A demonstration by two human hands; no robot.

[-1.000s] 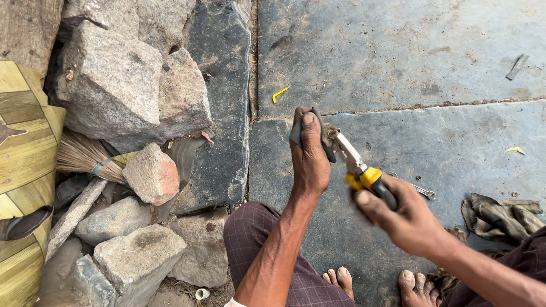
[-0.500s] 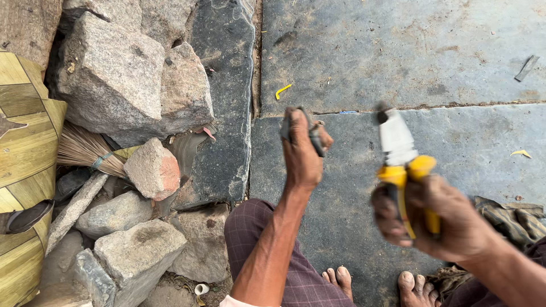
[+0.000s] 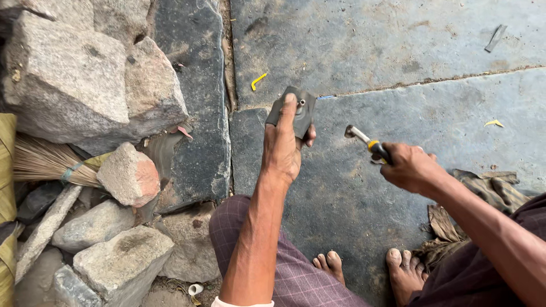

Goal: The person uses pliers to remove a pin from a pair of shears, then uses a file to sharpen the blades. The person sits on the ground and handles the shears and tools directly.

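My left hand (image 3: 284,148) grips a small dark piece of rubber or leather (image 3: 297,111) with a metal rivet in it and holds it flat toward me above the stone floor. My right hand (image 3: 410,166) is closed around the yellow and black handles of a pair of pliers (image 3: 367,142). The metal jaws point left toward the dark piece, a short gap away from it. My bare feet (image 3: 369,267) rest on the slab below both hands.
Large rough stones (image 3: 85,85) are piled on the left, with a broom of straw (image 3: 45,165) between them. A crumpled rag (image 3: 483,193) lies at the right. A yellow bent scrap (image 3: 259,81) and a metal strip (image 3: 496,37) lie on the grey slabs (image 3: 398,45).
My right hand has lowered the pliers from upright and turned the jaws left toward the dark piece. My left hand has tilted the piece so its flat face shows.
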